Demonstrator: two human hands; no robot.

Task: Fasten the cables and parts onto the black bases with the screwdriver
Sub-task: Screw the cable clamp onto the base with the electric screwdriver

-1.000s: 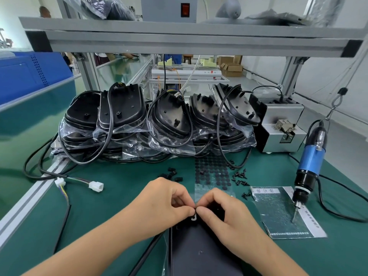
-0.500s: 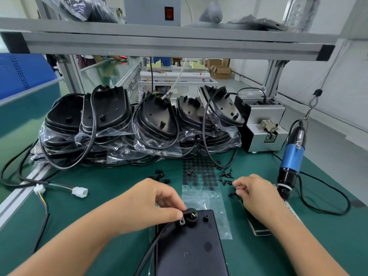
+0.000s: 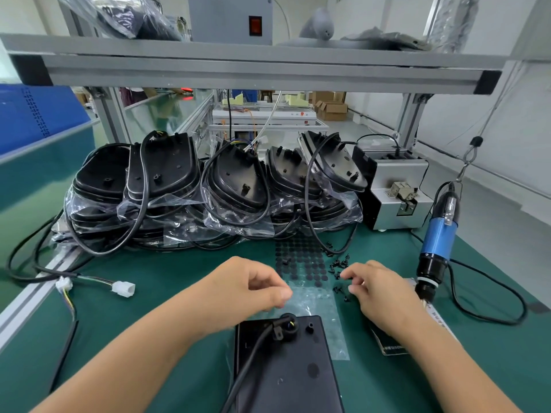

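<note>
A black base (image 3: pixel 286 371) lies on the green mat in front of me. A black cable (image 3: pixel 253 350) runs to a round grommet and clamp (image 3: pixel 283 326) at its far end. My left hand (image 3: pixel 247 290) hovers just above that clamp, fingers curled, with nothing visible in it. My right hand (image 3: pixel 375 289) is over the loose black screws (image 3: pixel 338 265), its index finger and thumb slightly apart beside them. The blue electric screwdriver (image 3: pixel 438 242) hangs upright to the right, untouched.
A pile of bagged black bases with cables (image 3: pixel 208 189) fills the back of the bench. A grey screw feeder (image 3: pixel 393 189) stands at back right. A sheet of round black pads (image 3: pixel 301 260) lies between my hands, and white connectors (image 3: pixel 123 289) lie at left.
My left hand has let go of the clamp and lifted off the base. My right hand left the base a second ago and now reaches the screws.
</note>
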